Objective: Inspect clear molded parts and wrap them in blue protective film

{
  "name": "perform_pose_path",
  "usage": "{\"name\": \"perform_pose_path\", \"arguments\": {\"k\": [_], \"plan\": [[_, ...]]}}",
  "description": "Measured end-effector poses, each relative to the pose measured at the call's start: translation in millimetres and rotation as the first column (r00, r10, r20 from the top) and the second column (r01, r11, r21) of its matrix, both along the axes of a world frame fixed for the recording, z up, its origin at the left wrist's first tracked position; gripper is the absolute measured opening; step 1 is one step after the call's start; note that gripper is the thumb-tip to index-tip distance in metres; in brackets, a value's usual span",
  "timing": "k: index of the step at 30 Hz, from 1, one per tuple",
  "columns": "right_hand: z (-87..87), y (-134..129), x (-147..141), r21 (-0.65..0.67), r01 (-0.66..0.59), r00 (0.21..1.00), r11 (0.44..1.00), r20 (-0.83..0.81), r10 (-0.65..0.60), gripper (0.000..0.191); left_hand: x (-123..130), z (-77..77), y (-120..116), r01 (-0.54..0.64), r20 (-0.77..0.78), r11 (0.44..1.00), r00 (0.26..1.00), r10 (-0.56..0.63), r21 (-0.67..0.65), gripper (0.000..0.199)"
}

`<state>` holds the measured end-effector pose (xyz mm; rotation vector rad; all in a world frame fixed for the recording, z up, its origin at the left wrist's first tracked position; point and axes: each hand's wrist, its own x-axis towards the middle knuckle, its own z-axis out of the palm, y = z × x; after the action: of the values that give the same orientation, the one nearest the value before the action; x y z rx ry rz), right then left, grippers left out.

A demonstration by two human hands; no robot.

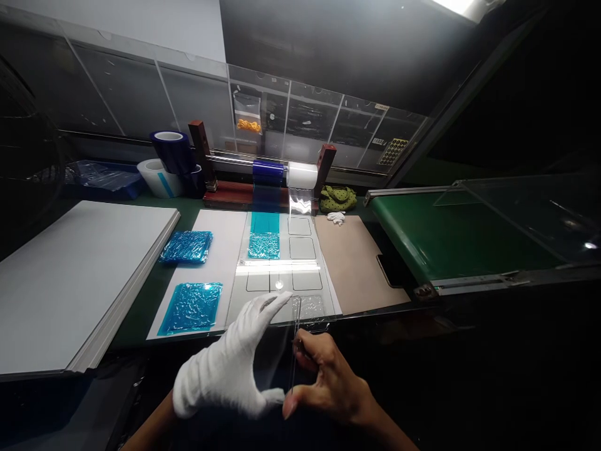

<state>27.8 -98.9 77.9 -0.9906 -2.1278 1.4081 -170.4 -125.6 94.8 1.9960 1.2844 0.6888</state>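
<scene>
My left hand (230,363), in a white glove, is spread in a C shape left of a thin clear plate (295,357) seen nearly edge-on. My bare right hand (328,376) grips this plate by its right side, thumb low and fingers higher. Whether the gloved fingertips touch it I cannot tell. Beyond the hands lies a clear sheet with outlined squares (305,248). Blue film (265,222) runs down onto it from a blue roll (267,173), beside a clear film roll (302,175).
Two stacks of blue film pieces (191,307) (186,247) lie left of the sheet, near a big white paper stack (79,275). Brown board (359,263), a phone (392,270) and a green conveyor belt (460,232) are on the right. Tape rolls (159,178) stand behind.
</scene>
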Motion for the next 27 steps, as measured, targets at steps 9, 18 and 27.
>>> {"name": "perform_pose_path", "arguments": {"k": [9, 18, 27], "plan": [[-31.5, 23, 11, 0.113, 0.238, 0.969, 0.965, -0.099, -0.227, 0.057, -1, -26.2, 6, -0.253, -0.222, 0.923, 0.921, 0.322, 0.289, 0.108], [-131.0, 158, 115, 0.393, 0.325, 0.617, 0.86, 0.601, -0.507, 0.034, -10, -66.2, -2, -0.348, 0.369, 0.781, 0.733, 0.571, -0.518, 0.091], [-93.4, 178, 99, 0.524, 0.167, 0.783, 0.835, 0.444, -0.435, 0.056, 44, -99.5, 28, 0.571, 0.773, 0.641, -0.019, 0.635, -0.513, 0.1]]}}
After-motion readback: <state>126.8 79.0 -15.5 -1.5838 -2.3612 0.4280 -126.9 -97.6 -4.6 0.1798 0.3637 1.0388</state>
